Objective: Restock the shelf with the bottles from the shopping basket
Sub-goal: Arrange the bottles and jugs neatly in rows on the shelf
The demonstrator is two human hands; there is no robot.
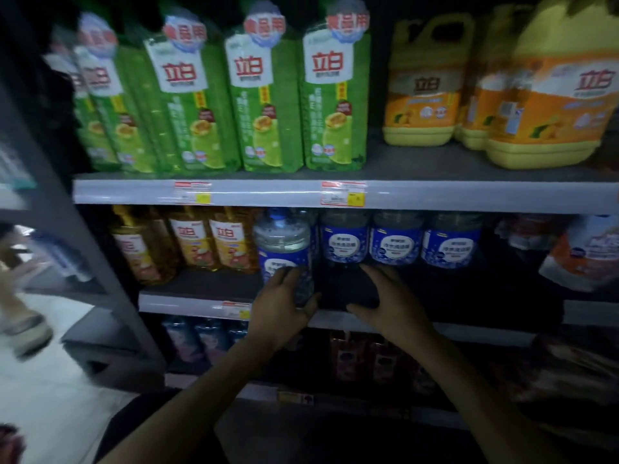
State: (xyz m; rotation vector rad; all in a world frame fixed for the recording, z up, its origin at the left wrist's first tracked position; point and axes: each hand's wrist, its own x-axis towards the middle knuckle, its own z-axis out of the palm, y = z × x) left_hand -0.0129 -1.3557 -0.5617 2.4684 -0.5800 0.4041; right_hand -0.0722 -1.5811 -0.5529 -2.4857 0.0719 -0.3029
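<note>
Fingers of left hand gripping blue-label bottle, right hand spread beside

Green detergent bottles stand in a row along the top, with yellow jugs to their right. Amber bottles stand below the green ones. Red-and-yellow price tags hang between the rows. An orange pouch sits far right. A blurred shoe rests on the pale floor at left.

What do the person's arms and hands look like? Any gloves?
No gloves: the left hand and the right hand are bare, with no rings or watch showing. Both forearms are uncovered. Dark cloth, likely a short sleeve, shows by the left elbow.
</note>
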